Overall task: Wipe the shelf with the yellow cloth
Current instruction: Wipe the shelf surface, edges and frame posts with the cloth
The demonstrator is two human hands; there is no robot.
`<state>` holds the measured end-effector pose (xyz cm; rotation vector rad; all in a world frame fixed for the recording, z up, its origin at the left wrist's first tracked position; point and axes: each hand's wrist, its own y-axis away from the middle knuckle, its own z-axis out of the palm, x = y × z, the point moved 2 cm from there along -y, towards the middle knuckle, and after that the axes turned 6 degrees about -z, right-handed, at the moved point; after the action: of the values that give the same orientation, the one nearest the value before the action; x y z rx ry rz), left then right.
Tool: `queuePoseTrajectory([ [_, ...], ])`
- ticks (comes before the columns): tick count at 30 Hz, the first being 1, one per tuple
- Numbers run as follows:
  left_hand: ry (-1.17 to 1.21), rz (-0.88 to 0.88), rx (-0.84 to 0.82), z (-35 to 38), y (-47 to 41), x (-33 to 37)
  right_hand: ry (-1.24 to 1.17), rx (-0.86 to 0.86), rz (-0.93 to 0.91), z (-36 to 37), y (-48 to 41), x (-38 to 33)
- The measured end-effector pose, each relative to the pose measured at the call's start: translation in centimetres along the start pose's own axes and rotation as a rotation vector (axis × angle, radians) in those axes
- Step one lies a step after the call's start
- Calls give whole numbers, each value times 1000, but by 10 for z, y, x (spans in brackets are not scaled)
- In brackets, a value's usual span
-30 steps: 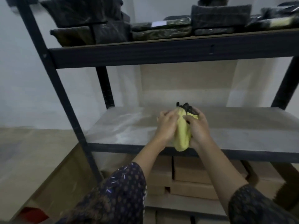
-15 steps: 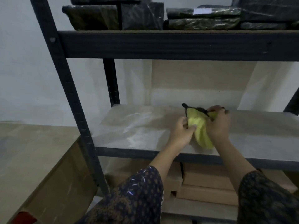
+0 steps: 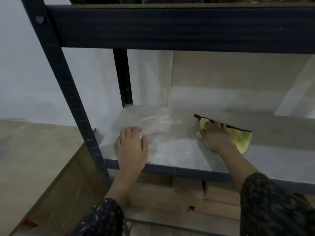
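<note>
The grey shelf board (image 3: 179, 147) carries pale dusty streaks near its left rear. A yellow cloth (image 3: 239, 137) with a black edge lies flat on the board, right of centre. My right hand (image 3: 215, 136) presses down on the cloth's left part, fingers spread over it. My left hand (image 3: 132, 144) rests palm down on the bare board near the front left corner, fingers apart, holding nothing.
A dark metal upright (image 3: 68, 92) stands at the front left and another upright (image 3: 122, 77) at the rear. The upper shelf beam (image 3: 179, 26) runs close overhead. Cardboard boxes (image 3: 170, 193) are stacked below the shelf. A white wall lies behind.
Both hands held the bunched cloth above the shelf edge. Now the cloth lies spread on the board under my right hand, and my left hand has let go and moved left onto the board.
</note>
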<state>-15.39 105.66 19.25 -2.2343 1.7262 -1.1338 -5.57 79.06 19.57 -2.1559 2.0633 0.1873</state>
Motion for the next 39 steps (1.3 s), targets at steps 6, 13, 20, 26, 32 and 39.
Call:
queuePoseTrajectory([
  [6,38,-54,-27,6,0,1,-73,-20,-201,11,-44,-68],
  [13,-6,-77,-35,7,1,0,-117,-60,-549,18,-30,-134],
  [20,-96,-77,-83,8,1,-1,-474,334,-315,-23,-45,-78],
  [26,-153,-82,-112,8,1,-2,-40,253,55,-9,-81,-31],
  [32,-121,-58,-97,8,2,0,26,181,-56,6,-118,-79],
  [39,-107,-63,-82,8,2,1,-374,15,-489,10,-91,-130],
])
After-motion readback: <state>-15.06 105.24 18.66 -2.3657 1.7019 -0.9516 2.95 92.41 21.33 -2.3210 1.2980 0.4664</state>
